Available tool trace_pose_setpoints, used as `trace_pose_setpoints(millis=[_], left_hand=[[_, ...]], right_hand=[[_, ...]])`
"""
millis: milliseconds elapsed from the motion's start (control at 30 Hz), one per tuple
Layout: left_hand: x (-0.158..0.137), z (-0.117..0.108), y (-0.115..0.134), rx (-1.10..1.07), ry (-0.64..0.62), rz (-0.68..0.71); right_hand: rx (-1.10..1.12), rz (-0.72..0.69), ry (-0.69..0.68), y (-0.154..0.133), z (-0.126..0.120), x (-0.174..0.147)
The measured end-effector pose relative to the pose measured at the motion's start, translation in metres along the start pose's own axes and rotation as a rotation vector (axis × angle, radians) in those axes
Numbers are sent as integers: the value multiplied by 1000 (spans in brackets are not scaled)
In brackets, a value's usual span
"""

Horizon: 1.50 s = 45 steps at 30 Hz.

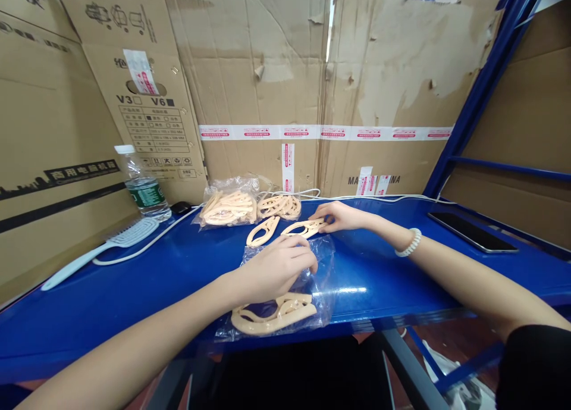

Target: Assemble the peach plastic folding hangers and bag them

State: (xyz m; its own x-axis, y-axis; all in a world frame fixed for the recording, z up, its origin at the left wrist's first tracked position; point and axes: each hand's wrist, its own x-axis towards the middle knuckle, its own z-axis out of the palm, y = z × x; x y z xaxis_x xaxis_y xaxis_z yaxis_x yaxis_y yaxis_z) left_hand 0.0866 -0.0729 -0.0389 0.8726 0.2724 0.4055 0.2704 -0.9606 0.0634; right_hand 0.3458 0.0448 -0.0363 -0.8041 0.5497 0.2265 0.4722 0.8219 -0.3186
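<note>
My left hand (281, 266) is curled over a clear plastic bag (325, 279) near the table's front edge, its fingers closed on the film. A beige folded plastic hanger (276, 322) lies in the lower part of that bag. Farther back, my right hand (335, 216) pinches the right end of another folded hanger (303, 227), which lies on the blue table. Just left of it rests a loose folded hanger (263, 231). Behind these are a clear bag packed with several hangers (229, 206) and a smaller bagged bunch (280, 206).
To the left are a pale blue hairbrush (111, 243), a water bottle (145, 187) and a black mouse (181, 207). A white cable (151, 245) crosses the blue table (187, 279). A phone (470, 231) lies at right. Cardboard walls (259, 71) and a blue frame (482, 94) enclose the back.
</note>
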Motion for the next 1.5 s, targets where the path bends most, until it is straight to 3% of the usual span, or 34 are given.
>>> trace_pose_setpoints(millis=[200,400,533,667,967,1067,1167,1333,1400,1500], left_hand=[[-1,2,-2,47,-8,33],[-1,0,-1,72,21,67],[-1,-1,-2,70,116,58],[0,-2,-4,58,236,26],[4,-15,-8,-153,215,16],[-2,-31,-10,-207,202,-89],[-25,-42,-12,-144,245,-354],[-78,-27,-12,-113,187,-738],[-89,-16,-8,-167,126,-770],[-93,-8,-4,-221,132,-744]], right_hand=[[83,26,251,-18,-12,-32],[104,66,542,-62,-36,-68],[117,135,444,-96,-44,-99],[135,180,393,-113,-26,-108],[175,116,452,-105,35,-49],[39,132,447,-107,44,-36],[-107,143,399,-110,47,-31],[-152,167,344,-112,47,-21],[-179,147,340,-111,50,-14],[-247,148,348,-108,58,-2]])
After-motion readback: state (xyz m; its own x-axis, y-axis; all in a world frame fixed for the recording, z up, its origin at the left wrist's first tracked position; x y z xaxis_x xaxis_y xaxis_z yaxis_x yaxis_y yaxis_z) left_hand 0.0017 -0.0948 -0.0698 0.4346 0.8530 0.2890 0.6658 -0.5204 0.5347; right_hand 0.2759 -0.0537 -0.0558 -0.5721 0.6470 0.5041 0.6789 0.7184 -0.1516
